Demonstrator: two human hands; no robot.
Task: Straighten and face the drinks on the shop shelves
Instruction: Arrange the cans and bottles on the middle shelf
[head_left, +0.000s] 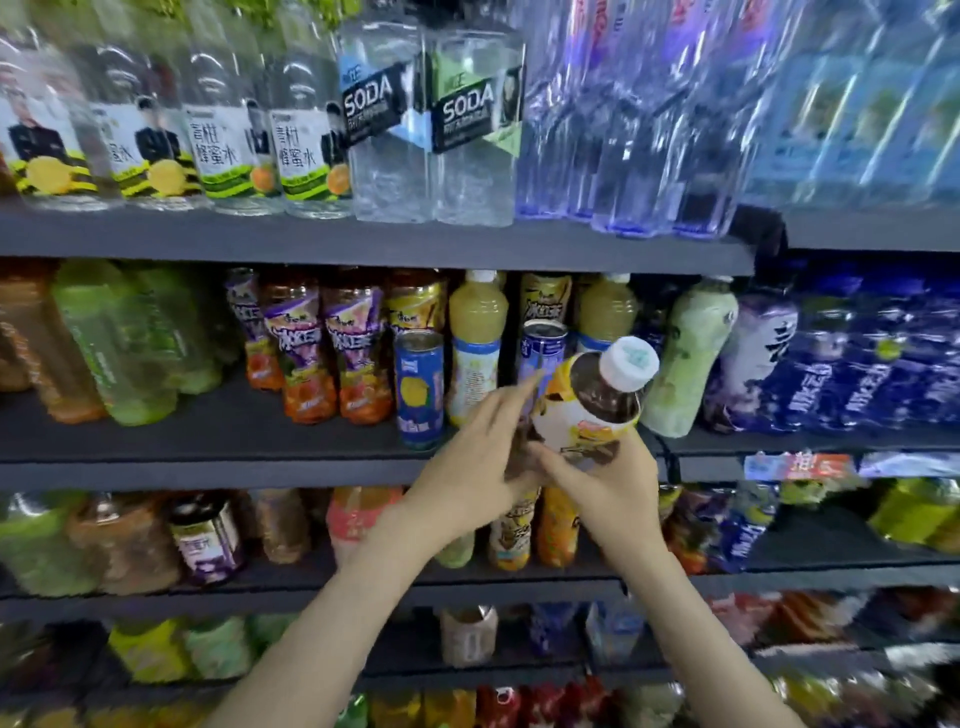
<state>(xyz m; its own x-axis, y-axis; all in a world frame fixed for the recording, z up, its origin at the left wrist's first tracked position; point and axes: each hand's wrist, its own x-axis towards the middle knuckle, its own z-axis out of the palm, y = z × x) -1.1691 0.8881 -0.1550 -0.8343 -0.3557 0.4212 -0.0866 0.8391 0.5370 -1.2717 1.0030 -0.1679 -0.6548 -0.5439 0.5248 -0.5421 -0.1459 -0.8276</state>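
The right hand (597, 483) is gripping the base of the tea bottle (587, 410), which is tilting cap-first toward the camera above both hands; the left hand (478, 467) is resting straight-fingered against its side. Done well, this is probably calling for turning the label outward and standing it upright on the shelf (208, 431) beyond the hands, clear of the blue can (420, 389) to their left

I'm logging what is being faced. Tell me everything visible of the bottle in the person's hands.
The bottle is clear plastic with dark brown drink, a white cap and a yellow-and-white label. It tilts, cap up and right, off the shelf. The right hand grips its lower end; the left hand touches its side.
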